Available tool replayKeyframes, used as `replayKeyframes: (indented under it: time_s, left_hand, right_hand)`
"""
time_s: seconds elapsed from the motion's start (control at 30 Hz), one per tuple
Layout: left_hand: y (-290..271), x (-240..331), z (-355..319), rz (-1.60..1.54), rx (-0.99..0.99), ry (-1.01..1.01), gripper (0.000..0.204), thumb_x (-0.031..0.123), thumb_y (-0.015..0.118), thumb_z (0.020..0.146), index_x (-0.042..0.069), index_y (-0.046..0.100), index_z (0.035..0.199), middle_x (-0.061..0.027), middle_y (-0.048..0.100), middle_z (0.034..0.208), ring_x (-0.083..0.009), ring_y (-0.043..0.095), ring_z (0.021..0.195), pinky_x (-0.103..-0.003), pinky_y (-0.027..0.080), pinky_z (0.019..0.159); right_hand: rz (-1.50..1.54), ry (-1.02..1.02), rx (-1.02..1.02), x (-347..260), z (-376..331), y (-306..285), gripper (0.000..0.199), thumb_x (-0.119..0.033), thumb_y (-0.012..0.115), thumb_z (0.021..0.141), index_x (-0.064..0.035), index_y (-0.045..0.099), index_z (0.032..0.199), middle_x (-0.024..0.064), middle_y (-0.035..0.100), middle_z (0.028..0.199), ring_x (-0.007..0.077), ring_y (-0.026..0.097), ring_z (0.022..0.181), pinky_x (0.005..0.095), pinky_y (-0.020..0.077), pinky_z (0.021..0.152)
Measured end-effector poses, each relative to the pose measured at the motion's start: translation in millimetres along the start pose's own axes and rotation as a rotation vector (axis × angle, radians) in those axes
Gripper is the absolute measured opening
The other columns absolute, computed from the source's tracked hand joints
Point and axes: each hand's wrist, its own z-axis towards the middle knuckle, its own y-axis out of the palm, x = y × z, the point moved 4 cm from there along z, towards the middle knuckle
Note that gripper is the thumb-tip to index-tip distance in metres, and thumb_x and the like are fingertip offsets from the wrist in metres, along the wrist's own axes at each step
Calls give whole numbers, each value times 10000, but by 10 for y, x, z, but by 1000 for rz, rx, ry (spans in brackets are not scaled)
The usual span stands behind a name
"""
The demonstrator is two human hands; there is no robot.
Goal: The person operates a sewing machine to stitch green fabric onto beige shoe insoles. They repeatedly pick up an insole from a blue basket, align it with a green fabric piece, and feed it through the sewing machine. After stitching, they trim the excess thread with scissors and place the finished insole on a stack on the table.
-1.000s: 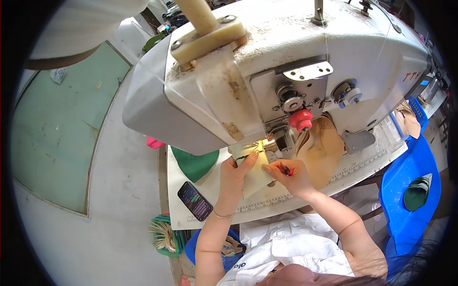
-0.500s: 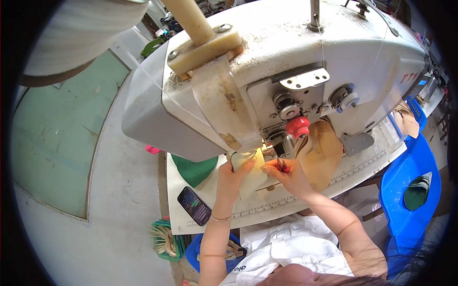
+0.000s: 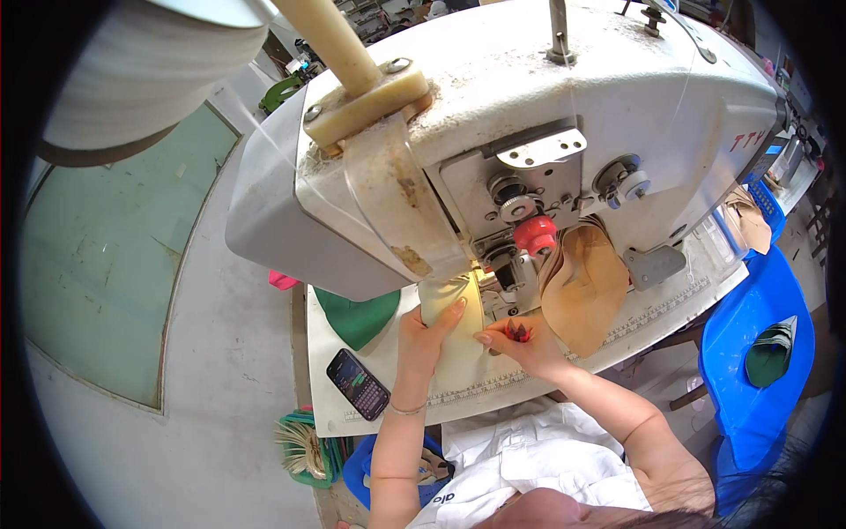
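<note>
A pale yellow fabric piece lies under the head of a white sewing machine, its far end by the lit needle area. My left hand is closed on its left side, thumb on top and the other fingers mostly hidden. My right hand is closed around small red-handled thread snips, their dark tips pointing away from me. Its thumb and forefinger come together at the fabric's right edge; whether they pinch it I cannot tell. The presser foot partly hides the fabric's far edge.
Green fabric and a phone lie left of my hands. Stacked tan pieces rest right, under the machine arm. A ruler strip runs along the table's near edge. Blue bins stand at right; a thread cone hangs upper left.
My right hand has drawn back toward me along the fabric's right edge, away from the presser foot, snips still in it. My left hand stays on the fabric. The view has shifted slightly.
</note>
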Motion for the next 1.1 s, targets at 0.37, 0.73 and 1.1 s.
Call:
replayKeyframes:
  time_s: [0.37,0.73,1.1]
  left_hand:
    - [-17,-27,125,-76,64,-2,280,207,694,835,-30,640,975,-50,663,860,-89,612,732,-231,492,613]
    - [17,-141,-74,-52,-57,-53,296,217,675,856,-26,641,1021,-49,667,880,-76,607,725,-207,480,618]
    - [-37,-194,-76,163,-174,-77,286,236,682,853,-8,649,998,-25,665,851,-73,606,706,-199,478,617]
  right_hand:
    - [10,100,19,-130,58,-24,245,-244,662,879,-9,705,932,-82,522,655,-1,384,613,194,323,532]
    - [-23,87,-14,137,-43,-8,231,-237,648,888,-13,686,929,-61,547,675,7,405,601,190,327,531]
    - [-171,8,-51,-132,42,-167,183,-190,663,874,-10,660,841,-70,504,628,7,394,579,189,313,512]
